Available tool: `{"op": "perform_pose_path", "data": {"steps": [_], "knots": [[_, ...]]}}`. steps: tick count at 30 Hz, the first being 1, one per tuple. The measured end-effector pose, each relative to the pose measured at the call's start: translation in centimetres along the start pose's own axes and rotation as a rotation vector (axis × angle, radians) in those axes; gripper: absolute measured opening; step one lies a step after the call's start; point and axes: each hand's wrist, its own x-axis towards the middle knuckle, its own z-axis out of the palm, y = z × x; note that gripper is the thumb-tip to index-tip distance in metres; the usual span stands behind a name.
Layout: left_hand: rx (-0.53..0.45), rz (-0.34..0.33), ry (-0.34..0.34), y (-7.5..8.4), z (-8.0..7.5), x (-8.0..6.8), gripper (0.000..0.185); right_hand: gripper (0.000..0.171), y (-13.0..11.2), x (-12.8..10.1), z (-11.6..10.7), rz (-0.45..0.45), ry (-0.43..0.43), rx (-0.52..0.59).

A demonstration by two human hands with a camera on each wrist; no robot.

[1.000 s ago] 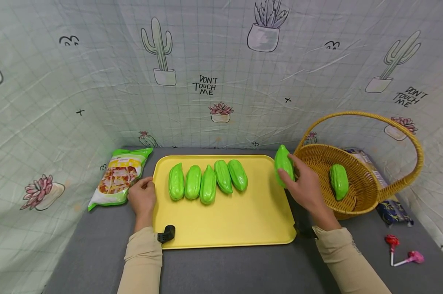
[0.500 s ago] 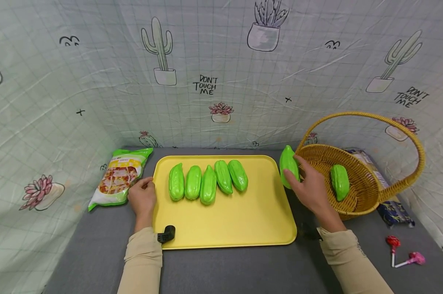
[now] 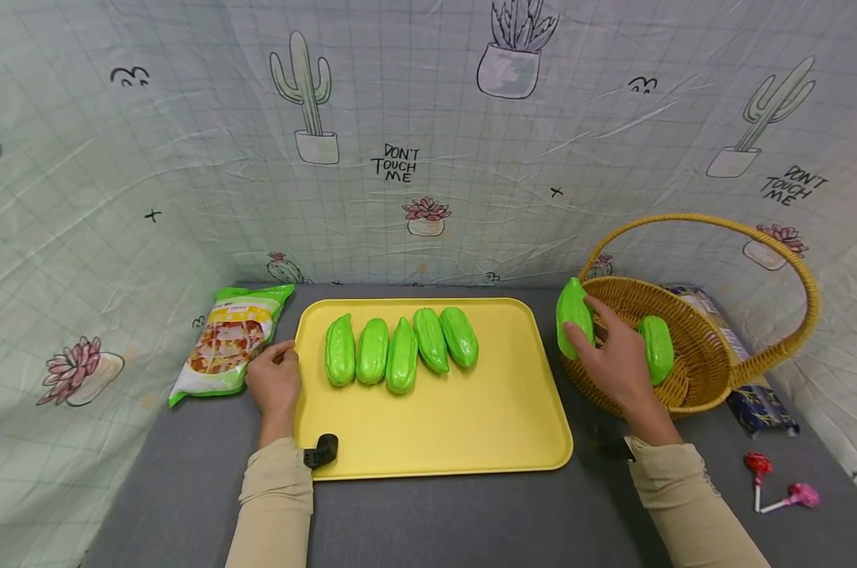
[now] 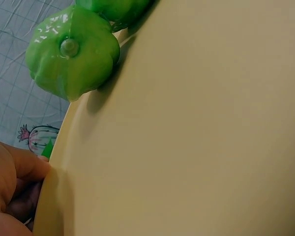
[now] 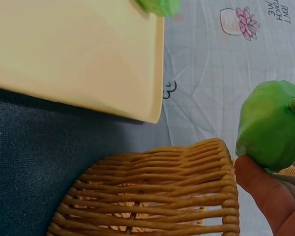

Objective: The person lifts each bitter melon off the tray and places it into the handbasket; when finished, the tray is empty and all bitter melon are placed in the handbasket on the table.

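Observation:
In the head view, my right hand (image 3: pixel 616 359) holds a green ribbed gourd (image 3: pixel 574 315) upright between thumb and fingers, over the left rim of the wicker basket (image 3: pixel 705 315). The right wrist view shows the thumb pressed against the lobed end of this gourd (image 5: pixel 270 125). Another gourd (image 3: pixel 657 351) lies inside the basket. My left hand (image 3: pixel 275 383) grips the left rim of the yellow tray (image 3: pixel 435 434), fingers curled at its edge; the underside of that grip is hidden. Several similar gourds (image 3: pixel 402 355) lie side by side on the tray.
A green-and-white snack bag (image 3: pixel 230 339) lies left of the tray. Dark packaging (image 3: pixel 762 410) sits behind and right of the basket. A red lollipop (image 3: pixel 758 465) and a pink lollipop (image 3: pixel 801 495) rest at right. The basket's tall handle (image 3: pixel 691 218) arches above it.
My right hand has carried the gourd rightward, from above the tray's right edge to the basket's left rim. The left hand stays at the tray.

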Motion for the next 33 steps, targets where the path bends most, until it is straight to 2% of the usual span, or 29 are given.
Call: {"op": "perform_pose_path", "data": {"steps": [13, 25, 33], "knots": [[-0.004, -0.003, -0.002, 0.1, -0.1, 0.1, 0.030, 0.068, 1.4, 0.3, -0.5, 0.037, -0.001, 0.026], [0.002, -0.009, -0.007, -0.1, -0.1, 0.1, 0.030, 0.073, 3.0, 0.4, -0.8, 0.130, -0.051, 0.030], [-0.004, -0.002, -0.006, -0.2, 0.0, 0.1, 0.029, 0.075, 4.0, 0.8, -1.2, 0.133, -0.079, 0.006]]}}
